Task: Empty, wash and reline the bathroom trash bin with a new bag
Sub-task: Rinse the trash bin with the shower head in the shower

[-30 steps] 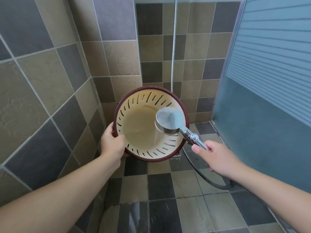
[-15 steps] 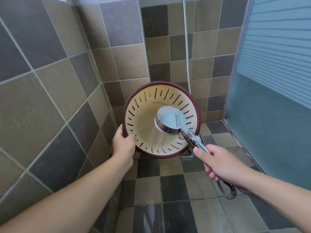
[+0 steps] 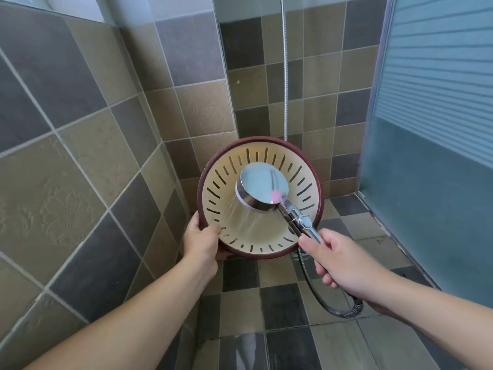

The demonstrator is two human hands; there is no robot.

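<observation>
My left hand (image 3: 201, 243) grips the lower-left rim of the trash bin (image 3: 269, 244), tipped with its mouth facing me, while my right hand (image 3: 337, 260) is wrapped round the shower head (image 3: 262, 189) handle (spraying straight down the bin's axis).

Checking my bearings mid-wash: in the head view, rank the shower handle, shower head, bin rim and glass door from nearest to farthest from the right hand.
1. Shower handle: gripped in the right hand.
2. Shower head: up-left of the hand, over the bin's opening.
3. Bin rim, its far top edge: beyond the shower head.
4. Glass door: on the right side.
</observation>
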